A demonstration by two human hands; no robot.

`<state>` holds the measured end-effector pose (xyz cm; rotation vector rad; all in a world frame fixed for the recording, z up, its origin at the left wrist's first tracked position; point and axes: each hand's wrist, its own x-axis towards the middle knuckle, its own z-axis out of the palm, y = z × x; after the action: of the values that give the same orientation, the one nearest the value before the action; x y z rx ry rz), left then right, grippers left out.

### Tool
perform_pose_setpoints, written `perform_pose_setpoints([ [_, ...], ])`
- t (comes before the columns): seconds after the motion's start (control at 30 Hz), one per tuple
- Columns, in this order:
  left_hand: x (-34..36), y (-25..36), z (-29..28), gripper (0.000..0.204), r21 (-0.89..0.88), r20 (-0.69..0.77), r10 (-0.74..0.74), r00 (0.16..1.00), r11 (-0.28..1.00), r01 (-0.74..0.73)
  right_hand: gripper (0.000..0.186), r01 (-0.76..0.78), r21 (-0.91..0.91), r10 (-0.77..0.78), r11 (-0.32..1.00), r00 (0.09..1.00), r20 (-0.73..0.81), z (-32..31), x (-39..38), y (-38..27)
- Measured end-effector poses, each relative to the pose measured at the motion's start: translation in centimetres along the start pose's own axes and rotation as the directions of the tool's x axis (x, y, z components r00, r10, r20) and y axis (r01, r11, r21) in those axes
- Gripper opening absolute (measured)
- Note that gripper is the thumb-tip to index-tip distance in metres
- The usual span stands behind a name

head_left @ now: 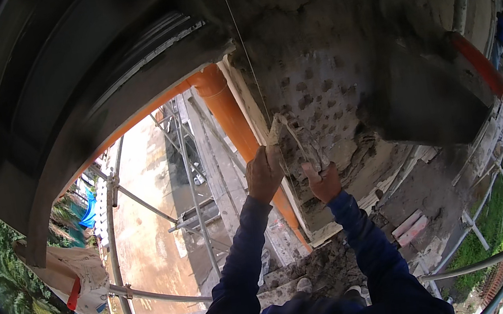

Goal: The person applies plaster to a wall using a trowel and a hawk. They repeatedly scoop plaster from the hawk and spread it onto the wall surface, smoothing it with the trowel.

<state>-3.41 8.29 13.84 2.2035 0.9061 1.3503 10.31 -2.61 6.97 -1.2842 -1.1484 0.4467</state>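
Note:
My left hand (265,174) is closed, its fingers wrapped round something pale and mortar-caked at the edge of the wall, which I cannot make out. Just to the right, my right hand (323,181) grips a mortar-smeared trowel (292,132) that slants up and left toward the left hand. Both hands are in front of the rough grey wall (319,93), which has many small dents in it. A pale straight batten (242,97) runs down the wall's left edge. A thin string (239,33) hangs down to near the left hand.
An orange pipe (223,106) stands left of the batten. Scaffold poles (185,166) cross the opening, with ground far below. Loose mortar (325,267) covers the boards by my shoes. Reddish bricks (410,228) lie to the right. A scaffold rail (485,265) passes at lower right.

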Motion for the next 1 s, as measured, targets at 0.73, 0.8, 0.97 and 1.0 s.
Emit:
perform_pose_setpoints([
  [0.73, 2.1, 3.1, -3.9, 0.033, 0.241, 0.174, -0.008, 0.985, 0.97, -0.034, 0.043, 0.722, 0.561, -0.648, 0.405, 0.66, -0.381, 2.3, 1.3, 1.9],
  [0.8, 1.9, 2.9, -4.0, 0.033, 0.238, 0.176, 0.079, 0.981, 0.964, -0.12, 0.051, 0.538, -0.007, -0.52, 0.843, 0.812, -0.266, 2.9, -0.1, 3.9],
  [0.97, 1.2, 1.4, -4.5, 0.034, 0.263, 0.194, -0.075, 0.978, 0.964, 0.021, 0.066, -0.232, 0.373, 0.275, 0.898, 0.959, -0.065, 2.3, -2.7, 2.2],
  [1.0, 0.8, 1.5, -5.1, 0.035, 0.253, 0.234, -0.087, 0.968, 0.967, 0.026, 0.065, -0.194, 0.435, 0.28, 0.879, 0.95, -0.142, 2.5, -4.4, 2.2],
])
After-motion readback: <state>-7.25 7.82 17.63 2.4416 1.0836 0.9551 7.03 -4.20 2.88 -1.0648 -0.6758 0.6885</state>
